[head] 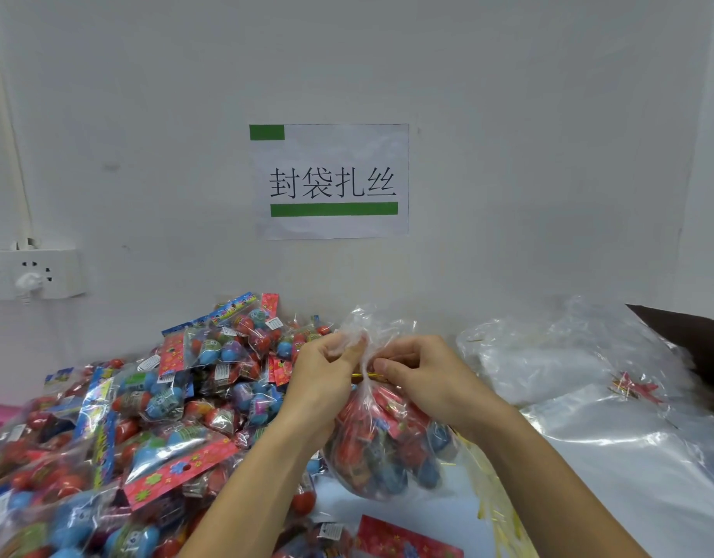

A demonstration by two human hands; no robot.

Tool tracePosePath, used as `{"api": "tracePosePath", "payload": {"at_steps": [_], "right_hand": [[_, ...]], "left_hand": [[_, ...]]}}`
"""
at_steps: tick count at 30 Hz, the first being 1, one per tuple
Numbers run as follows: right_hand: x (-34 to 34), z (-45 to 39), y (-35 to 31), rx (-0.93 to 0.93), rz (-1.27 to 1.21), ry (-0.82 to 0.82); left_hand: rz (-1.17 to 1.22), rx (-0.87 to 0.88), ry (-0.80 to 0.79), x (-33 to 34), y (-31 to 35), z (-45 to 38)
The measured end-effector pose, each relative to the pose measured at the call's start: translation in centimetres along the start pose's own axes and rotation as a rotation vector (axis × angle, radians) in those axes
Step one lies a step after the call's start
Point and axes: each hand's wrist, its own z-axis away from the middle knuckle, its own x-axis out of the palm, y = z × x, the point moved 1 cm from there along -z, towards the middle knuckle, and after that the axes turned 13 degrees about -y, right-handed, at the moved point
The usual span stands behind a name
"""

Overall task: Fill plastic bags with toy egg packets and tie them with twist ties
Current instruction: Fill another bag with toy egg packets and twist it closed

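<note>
A plain white wall (508, 114) fills the view, evenly lit. Taped to it, a paper sign (331, 181) with black characters and green bars. Far left, a white power strip (37, 273) with a plug in it, a pale cable duct (9, 126) rising above.

We see two bare forearms, no sleeves reaching into view, and a left hand (321, 380) and right hand (424, 376) without gloves, rings or watch.

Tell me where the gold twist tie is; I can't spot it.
Head view, centre: the gold twist tie crosses the filled bag's gathered neck, between the left hand and right hand.
</note>
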Motion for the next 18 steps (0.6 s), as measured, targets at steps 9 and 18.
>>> {"api": "tracePosePath", "payload": {"at_steps": [9, 18], "right_hand": [[-0.14, 0.27, -0.22, 0.009, -0.124, 0.005], [0.08, 0.4, -0.33, 0.0, -0.054, 0.05]], "left_hand": [[0.007, -0.003, -0.008, -0.29, 0.11, -0.04], [-0.039, -0.035, 0.02, -0.14, 0.04, 0.09]]}}
